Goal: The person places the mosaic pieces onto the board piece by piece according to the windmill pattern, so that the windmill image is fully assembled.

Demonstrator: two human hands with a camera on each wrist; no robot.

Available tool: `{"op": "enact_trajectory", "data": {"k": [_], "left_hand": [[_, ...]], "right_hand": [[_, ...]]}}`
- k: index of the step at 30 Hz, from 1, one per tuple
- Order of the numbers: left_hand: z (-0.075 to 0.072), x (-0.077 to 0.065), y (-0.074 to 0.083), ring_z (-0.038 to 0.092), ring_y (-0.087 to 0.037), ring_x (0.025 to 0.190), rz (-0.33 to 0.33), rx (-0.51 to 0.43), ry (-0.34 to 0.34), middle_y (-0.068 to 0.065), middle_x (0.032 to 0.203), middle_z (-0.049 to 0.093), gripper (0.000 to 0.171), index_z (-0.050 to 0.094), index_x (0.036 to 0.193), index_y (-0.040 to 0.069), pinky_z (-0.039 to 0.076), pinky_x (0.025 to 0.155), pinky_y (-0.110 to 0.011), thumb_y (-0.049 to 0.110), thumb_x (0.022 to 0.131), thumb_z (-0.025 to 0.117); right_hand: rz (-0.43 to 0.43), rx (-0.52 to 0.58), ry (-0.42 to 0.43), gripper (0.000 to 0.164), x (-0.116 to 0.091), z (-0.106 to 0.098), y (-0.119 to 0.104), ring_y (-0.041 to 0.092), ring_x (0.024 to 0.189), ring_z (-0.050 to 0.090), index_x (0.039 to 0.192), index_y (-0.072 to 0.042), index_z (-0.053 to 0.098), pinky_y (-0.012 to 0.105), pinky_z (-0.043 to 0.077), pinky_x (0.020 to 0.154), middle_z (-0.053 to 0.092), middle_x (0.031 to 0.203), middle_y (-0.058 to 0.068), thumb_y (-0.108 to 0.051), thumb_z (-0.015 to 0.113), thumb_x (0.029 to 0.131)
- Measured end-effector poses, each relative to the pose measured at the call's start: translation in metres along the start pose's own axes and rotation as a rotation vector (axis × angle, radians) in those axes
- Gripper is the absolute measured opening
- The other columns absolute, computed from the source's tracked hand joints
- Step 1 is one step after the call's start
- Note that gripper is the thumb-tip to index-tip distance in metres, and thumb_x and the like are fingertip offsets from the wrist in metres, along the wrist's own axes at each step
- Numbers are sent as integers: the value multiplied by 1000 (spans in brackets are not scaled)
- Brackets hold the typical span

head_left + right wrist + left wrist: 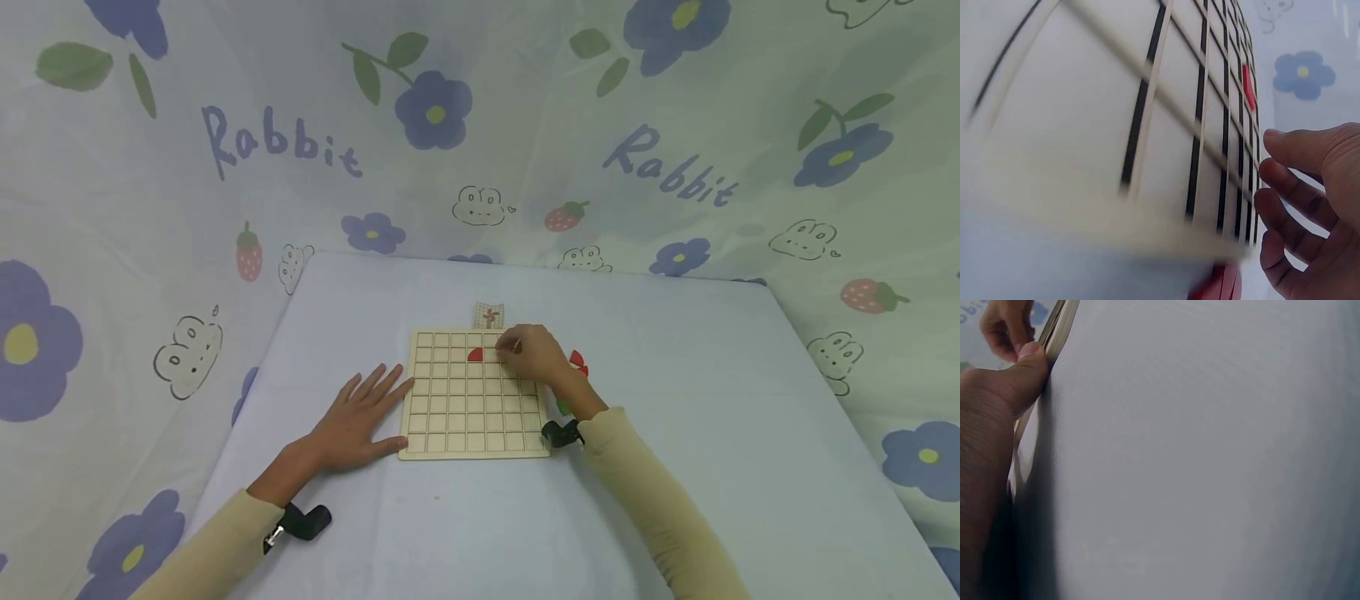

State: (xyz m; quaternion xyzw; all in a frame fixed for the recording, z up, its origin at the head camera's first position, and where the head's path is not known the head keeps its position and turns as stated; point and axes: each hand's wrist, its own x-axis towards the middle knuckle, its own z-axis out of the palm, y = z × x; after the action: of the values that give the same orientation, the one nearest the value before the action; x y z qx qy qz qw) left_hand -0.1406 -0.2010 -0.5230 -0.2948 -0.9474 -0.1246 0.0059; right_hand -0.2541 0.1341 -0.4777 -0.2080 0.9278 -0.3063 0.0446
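A pale wooden grid board (457, 404) lies on the white table, with a red quarter-round piece (476, 355) in one cell of its upper part. My left hand (358, 425) lies with fingers spread by the board's left side, fingertips and thumb at its edge; the left wrist view shows the thumb (1032, 365) on that edge. Over the upper right cells, just right of the red piece, is my right hand (534, 354), fingers bent down. In the right wrist view its thumb and curved fingers (1291, 187) are close over the board; I cannot tell whether they hold a piece.
A small card with a red pattern on a grid (489, 316) lies behind the board. Right of the board, partly behind the right forearm, are red pieces (577, 359) and a green piece (563, 407). A printed curtain (480, 150) hangs behind the table.
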Motion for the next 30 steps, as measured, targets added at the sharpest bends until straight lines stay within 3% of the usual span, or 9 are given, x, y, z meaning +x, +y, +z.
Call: {"op": "enact_trajectory", "data": {"k": [13,23,30], "left_hand": [[1,0,-3,6,-32,149,-2,-9,-13,-7,164,12,90,22,158,21,5,115,-58,72,89,48],[1,0,-2,5,-33,149,-7,-16,-19,-9,164,13,90,23,158,19,5,115,-58,71,89,49],[2,0,-2,7,-34,148,2,-27,4,-10,163,15,90,26,157,18,7,114,-59,70,89,51]], "right_hand": [[189,-113,43,14,-32,-30,49,16,79,62,99,-14,74,31,52,62,67,88,-2,-23,74,90],[317,-158,59,25,-47,-47,64,22,75,59,111,-10,71,31,53,60,66,93,7,-21,74,88],[378,-199,84,27,-54,-55,69,27,82,59,107,-5,73,38,54,67,66,96,11,-24,75,88]]}}
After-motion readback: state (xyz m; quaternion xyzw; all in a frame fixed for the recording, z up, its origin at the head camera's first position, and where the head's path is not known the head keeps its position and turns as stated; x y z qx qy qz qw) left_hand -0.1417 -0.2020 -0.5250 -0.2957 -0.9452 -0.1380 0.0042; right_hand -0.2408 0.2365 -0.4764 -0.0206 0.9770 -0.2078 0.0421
